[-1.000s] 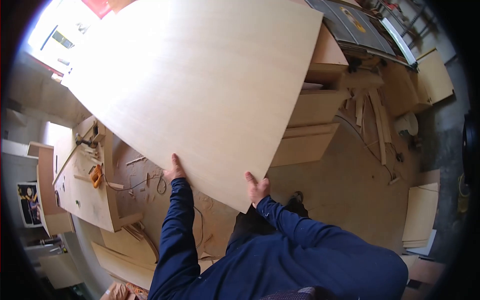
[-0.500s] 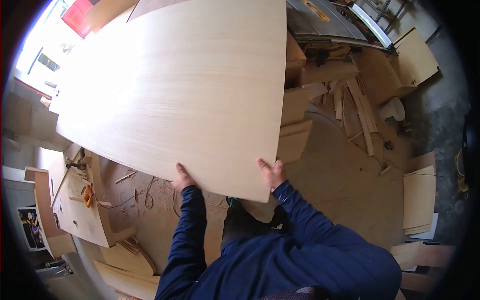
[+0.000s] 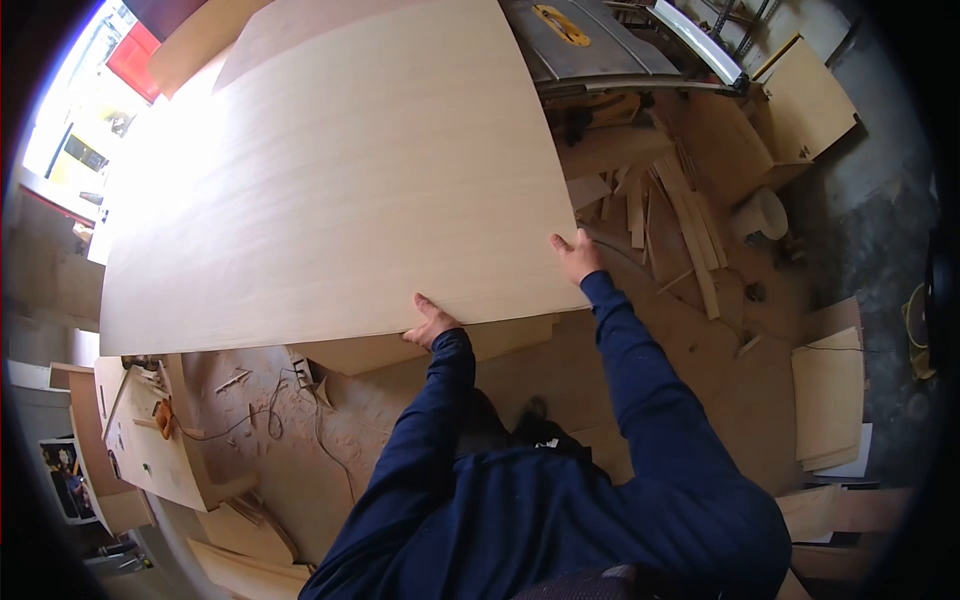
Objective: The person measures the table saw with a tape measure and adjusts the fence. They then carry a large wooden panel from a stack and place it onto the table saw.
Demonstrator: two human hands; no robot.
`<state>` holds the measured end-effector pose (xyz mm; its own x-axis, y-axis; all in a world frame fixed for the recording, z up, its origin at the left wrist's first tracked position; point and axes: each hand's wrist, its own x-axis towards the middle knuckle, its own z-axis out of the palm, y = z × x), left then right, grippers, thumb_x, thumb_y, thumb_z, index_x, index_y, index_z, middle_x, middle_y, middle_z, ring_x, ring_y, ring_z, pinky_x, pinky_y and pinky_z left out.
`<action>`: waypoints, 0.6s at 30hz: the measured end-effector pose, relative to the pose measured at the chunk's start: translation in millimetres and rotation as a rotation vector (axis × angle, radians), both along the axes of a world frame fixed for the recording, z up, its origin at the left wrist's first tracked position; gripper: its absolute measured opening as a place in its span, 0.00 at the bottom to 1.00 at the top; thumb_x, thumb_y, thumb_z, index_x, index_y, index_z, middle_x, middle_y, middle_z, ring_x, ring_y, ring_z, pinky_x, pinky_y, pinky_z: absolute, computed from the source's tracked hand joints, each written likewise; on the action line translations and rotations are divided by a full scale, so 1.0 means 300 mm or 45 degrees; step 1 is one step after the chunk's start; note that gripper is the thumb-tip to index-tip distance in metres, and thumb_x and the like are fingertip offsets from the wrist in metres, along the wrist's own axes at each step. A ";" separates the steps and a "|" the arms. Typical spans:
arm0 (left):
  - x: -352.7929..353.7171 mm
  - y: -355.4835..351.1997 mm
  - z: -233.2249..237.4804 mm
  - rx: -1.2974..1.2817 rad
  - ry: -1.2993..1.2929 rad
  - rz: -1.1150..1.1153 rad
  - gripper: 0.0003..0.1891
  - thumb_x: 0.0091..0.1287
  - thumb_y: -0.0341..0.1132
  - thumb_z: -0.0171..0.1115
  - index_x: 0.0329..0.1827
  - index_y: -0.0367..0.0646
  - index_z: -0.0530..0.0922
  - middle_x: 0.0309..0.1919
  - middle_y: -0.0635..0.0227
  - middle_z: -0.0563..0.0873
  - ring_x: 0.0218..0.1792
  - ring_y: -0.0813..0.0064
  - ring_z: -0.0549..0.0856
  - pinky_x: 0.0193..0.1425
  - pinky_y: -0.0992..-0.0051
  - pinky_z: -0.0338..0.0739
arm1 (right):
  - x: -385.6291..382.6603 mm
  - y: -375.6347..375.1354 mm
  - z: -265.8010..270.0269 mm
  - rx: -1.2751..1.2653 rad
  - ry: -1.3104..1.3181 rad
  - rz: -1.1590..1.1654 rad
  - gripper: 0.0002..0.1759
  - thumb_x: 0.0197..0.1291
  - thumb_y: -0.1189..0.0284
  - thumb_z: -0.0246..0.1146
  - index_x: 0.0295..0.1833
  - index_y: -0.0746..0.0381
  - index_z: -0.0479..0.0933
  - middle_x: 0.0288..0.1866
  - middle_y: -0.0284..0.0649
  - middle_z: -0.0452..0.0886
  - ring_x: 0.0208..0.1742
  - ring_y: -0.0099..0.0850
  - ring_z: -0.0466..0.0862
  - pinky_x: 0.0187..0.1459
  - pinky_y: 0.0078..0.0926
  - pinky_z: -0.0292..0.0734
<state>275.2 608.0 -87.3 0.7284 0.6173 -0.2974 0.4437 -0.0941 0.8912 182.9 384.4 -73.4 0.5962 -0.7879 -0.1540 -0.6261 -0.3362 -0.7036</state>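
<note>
A large pale plywood sheet (image 3: pixel 350 180) spreads out in front of me, its far left part washed out by bright light. My left hand (image 3: pixel 432 322) grips its near edge, thumb on top and fingers partly hidden at the rim. At the right side, close to the near corner, my right hand (image 3: pixel 577 256) holds the same sheet, its thumb over the top face and its other fingers mostly out of sight. Beneath the near edge shows part of another wooden panel (image 3: pixel 430 346).
A table saw (image 3: pixel 610 45) with a yellow insert stands beyond the sheet. Wood offcuts (image 3: pixel 690 220) and a white bucket (image 3: pixel 762 215) lie to the right. On the left is a workbench (image 3: pixel 160 440); a cable (image 3: pixel 275 420) crosses the dusty floor. Boards (image 3: pixel 830 400) lean at right.
The plywood sheet has swung and moved forward, with its near edge now more level across the view. Both hands have travelled forward and to the right, still on it.
</note>
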 end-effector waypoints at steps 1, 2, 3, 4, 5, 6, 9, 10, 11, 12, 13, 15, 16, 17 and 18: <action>0.005 -0.004 -0.011 -0.007 -0.022 0.028 0.40 0.53 0.53 0.66 0.51 0.25 0.60 0.41 0.38 0.77 0.41 0.51 0.81 0.43 0.63 0.79 | 0.018 -0.003 -0.020 -0.007 0.003 -0.054 0.42 0.53 0.41 0.55 0.51 0.75 0.68 0.49 0.62 0.74 0.54 0.53 0.73 0.53 0.38 0.70; 0.009 -0.011 -0.025 -0.010 -0.043 0.055 0.40 0.53 0.54 0.66 0.51 0.25 0.60 0.41 0.38 0.77 0.39 0.52 0.82 0.42 0.63 0.79 | 0.029 -0.011 -0.044 -0.008 0.008 -0.109 0.41 0.54 0.41 0.54 0.50 0.75 0.68 0.47 0.63 0.74 0.52 0.54 0.75 0.51 0.39 0.71; 0.013 -0.021 -0.042 -0.009 -0.040 0.060 0.40 0.53 0.54 0.66 0.51 0.25 0.60 0.41 0.38 0.77 0.39 0.52 0.82 0.42 0.63 0.79 | 0.027 -0.017 -0.068 -0.033 0.003 -0.082 0.40 0.56 0.40 0.50 0.44 0.74 0.70 0.42 0.64 0.76 0.47 0.56 0.76 0.46 0.42 0.72; 0.012 -0.015 -0.061 0.051 -0.093 0.069 0.40 0.53 0.55 0.66 0.50 0.25 0.60 0.39 0.38 0.78 0.38 0.52 0.82 0.41 0.64 0.80 | 0.021 -0.021 -0.089 -0.031 0.007 -0.073 0.40 0.56 0.40 0.50 0.44 0.74 0.70 0.42 0.64 0.76 0.47 0.56 0.76 0.46 0.42 0.72; 0.012 0.001 -0.078 0.114 -0.151 0.070 0.40 0.53 0.55 0.66 0.49 0.24 0.60 0.38 0.38 0.78 0.37 0.51 0.82 0.40 0.64 0.81 | 0.014 -0.021 -0.110 -0.045 -0.002 -0.062 0.40 0.56 0.39 0.49 0.40 0.73 0.70 0.40 0.64 0.76 0.45 0.56 0.77 0.44 0.43 0.73; 0.007 0.022 -0.061 0.118 -0.155 0.064 0.40 0.53 0.55 0.66 0.49 0.24 0.60 0.38 0.38 0.78 0.37 0.51 0.82 0.40 0.64 0.81 | 0.012 -0.020 -0.121 -0.062 -0.014 -0.059 0.40 0.56 0.39 0.49 0.37 0.73 0.70 0.37 0.64 0.76 0.43 0.56 0.77 0.43 0.44 0.73; -0.002 0.027 -0.044 0.050 -0.016 -0.011 0.39 0.51 0.55 0.68 0.46 0.25 0.62 0.39 0.42 0.78 0.37 0.55 0.82 0.40 0.67 0.80 | -0.019 -0.015 -0.098 -0.044 0.091 -0.051 0.41 0.55 0.38 0.48 0.35 0.74 0.70 0.36 0.63 0.76 0.42 0.56 0.77 0.42 0.44 0.73; -0.005 0.047 -0.075 0.055 0.000 -0.020 0.39 0.51 0.55 0.68 0.46 0.25 0.62 0.39 0.42 0.78 0.37 0.55 0.82 0.40 0.67 0.80 | -0.042 -0.004 -0.106 -0.039 0.107 -0.059 0.41 0.55 0.38 0.48 0.35 0.74 0.70 0.36 0.63 0.76 0.42 0.56 0.77 0.42 0.44 0.73; -0.004 0.057 -0.099 -0.077 -0.139 -0.095 0.39 0.52 0.55 0.67 0.47 0.25 0.62 0.39 0.43 0.78 0.36 0.56 0.82 0.40 0.67 0.80 | -0.049 -0.007 -0.105 -0.018 0.124 -0.032 0.41 0.55 0.38 0.48 0.36 0.73 0.71 0.35 0.63 0.77 0.41 0.56 0.78 0.41 0.44 0.73; 0.005 0.074 -0.126 -0.212 -0.285 -0.162 0.39 0.53 0.56 0.66 0.48 0.25 0.62 0.40 0.45 0.78 0.36 0.58 0.82 0.40 0.68 0.80 | -0.051 -0.013 -0.099 0.001 0.134 0.002 0.40 0.55 0.38 0.48 0.36 0.73 0.71 0.34 0.63 0.77 0.40 0.56 0.78 0.41 0.45 0.73; 0.024 0.112 -0.129 -0.380 0.030 -0.174 0.33 0.55 0.51 0.66 0.54 0.34 0.65 0.45 0.54 0.78 0.38 0.63 0.81 0.42 0.67 0.81 | -0.061 -0.014 -0.122 0.027 0.054 0.027 0.40 0.56 0.38 0.48 0.34 0.72 0.71 0.31 0.62 0.77 0.38 0.56 0.78 0.39 0.45 0.73; 0.020 0.121 -0.074 -0.563 0.047 -0.068 0.35 0.55 0.54 0.65 0.50 0.29 0.66 0.43 0.53 0.79 0.36 0.62 0.82 0.40 0.67 0.81 | -0.075 0.001 -0.169 -0.003 -0.019 0.002 0.38 0.57 0.39 0.48 0.32 0.71 0.71 0.29 0.61 0.77 0.36 0.56 0.78 0.37 0.46 0.73; 0.015 0.111 -0.022 -0.738 0.075 0.034 0.38 0.54 0.57 0.64 0.46 0.23 0.67 0.41 0.52 0.79 0.34 0.61 0.82 0.38 0.68 0.81 | -0.082 0.014 -0.175 -0.026 -0.083 -0.030 0.37 0.57 0.40 0.48 0.29 0.70 0.70 0.27 0.61 0.76 0.34 0.55 0.78 0.35 0.46 0.73; 0.024 0.095 0.000 -0.694 0.133 0.108 0.37 0.54 0.59 0.63 0.43 0.23 0.70 0.40 0.53 0.80 0.34 0.62 0.82 0.36 0.68 0.81 | -0.090 0.022 -0.178 -0.025 -0.085 -0.027 0.37 0.57 0.40 0.48 0.29 0.70 0.70 0.27 0.61 0.76 0.34 0.55 0.78 0.35 0.46 0.73; 0.031 0.078 -0.003 -0.693 0.129 0.109 0.37 0.54 0.59 0.63 0.43 0.23 0.70 0.40 0.53 0.80 0.34 0.62 0.82 0.36 0.68 0.81 | -0.091 0.029 -0.161 -0.017 -0.086 -0.008 0.36 0.57 0.41 0.49 0.27 0.69 0.69 0.25 0.60 0.76 0.32 0.55 0.78 0.33 0.46 0.72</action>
<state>284.5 631.3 -88.4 0.6335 0.4110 -0.6556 0.5152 0.4080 0.7537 155.8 393.0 -121.6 0.6002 -0.7932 -0.1029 -0.5793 -0.3423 -0.7398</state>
